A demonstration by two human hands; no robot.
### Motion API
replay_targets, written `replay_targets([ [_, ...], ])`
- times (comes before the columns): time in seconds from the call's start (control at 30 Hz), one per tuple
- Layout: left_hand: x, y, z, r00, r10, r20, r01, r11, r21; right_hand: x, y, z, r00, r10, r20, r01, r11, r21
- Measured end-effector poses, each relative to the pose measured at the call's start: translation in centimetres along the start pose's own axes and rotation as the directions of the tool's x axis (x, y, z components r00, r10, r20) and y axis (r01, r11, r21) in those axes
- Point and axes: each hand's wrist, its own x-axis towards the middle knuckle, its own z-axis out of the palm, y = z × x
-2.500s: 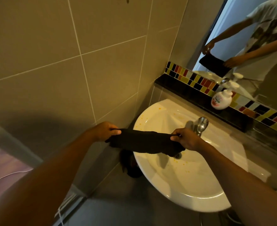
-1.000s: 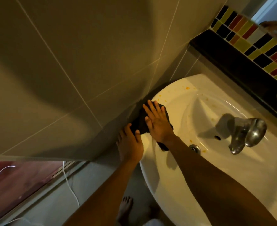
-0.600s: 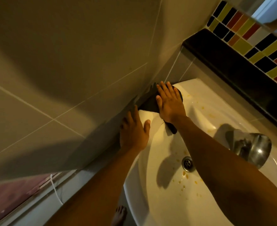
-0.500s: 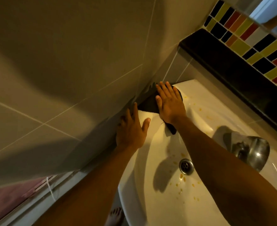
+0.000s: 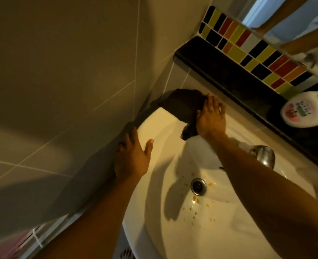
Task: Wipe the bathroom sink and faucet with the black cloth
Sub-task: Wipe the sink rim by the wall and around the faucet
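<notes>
The white sink (image 5: 160, 212) fills the lower right, with orange specks scattered around its drain (image 5: 198, 186). My right hand (image 5: 211, 117) presses flat on the black cloth (image 5: 182, 106) at the sink's back left corner, against the wall. Most of the cloth sticks out to the left of the hand. My left hand (image 5: 133, 157) lies open on the sink's left rim, fingers spread, holding nothing. The chrome faucet (image 5: 263, 156) shows behind my right forearm, partly hidden by it.
A beige tiled wall (image 5: 61, 71) closes off the left side. Behind the sink runs a black ledge (image 5: 238, 81) with a white soap bottle (image 5: 305, 111) on it, under a band of coloured mosaic tiles (image 5: 248, 43) and a mirror.
My right hand has slid the cloth along the rim from the left side into the back corner and toward the ledge. The left hand stays on the left rim.
</notes>
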Motion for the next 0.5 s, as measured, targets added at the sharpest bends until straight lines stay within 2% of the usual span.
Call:
replay_targets([
  [0.07, 0.0, 0.1, 0.0, 1.0, 0.003, 0.007, -0.004, 1.0, 0.016, -0.5, -1.8, 0.0, 0.991, -0.104, -0.079, 0.113, 0.985, 0.129],
  [0.13, 0.0, 0.2, -0.2, 1.0, 0.009, -0.006, -0.009, 0.999, 0.033, -0.6, -2.7, 0.3, 0.957, -0.286, -0.037, 0.289, 0.95, 0.115],
  [0.17, 0.0, 0.2, -0.3, 1.0, 0.011, -0.015, -0.01, 0.999, 0.032, -0.4, -2.6, 0.5, 0.947, -0.321, 0.002, 0.319, 0.941, 0.11],
  [0.23, -0.1, 0.3, -0.4, 1.0, 0.01, -0.021, -0.01, 1.0, 0.017, -0.2, -1.5, 1.0, 0.957, -0.287, 0.041, 0.279, 0.951, 0.133],
  [0.33, -0.3, 0.5, -0.5, 1.0, -0.011, -0.007, 0.011, 1.0, 0.003, -1.4, 0.3, 1.7, 0.976, -0.216, 0.02, 0.212, 0.971, 0.114],
  [0.43, -0.5, 0.8, -0.9, 1.0, -0.012, -0.008, 0.012, 1.0, 0.019, -4.1, 2.5, 1.8, 0.995, -0.086, 0.058, 0.079, 0.989, 0.122],
  [0.5, -0.7, 0.8, -1.0, 1.0, 0.0, -0.007, 0.0, 1.0, 0.02, -5.9, 3.5, 2.0, 0.988, -0.004, 0.154, 0.015, 0.998, -0.068],
])
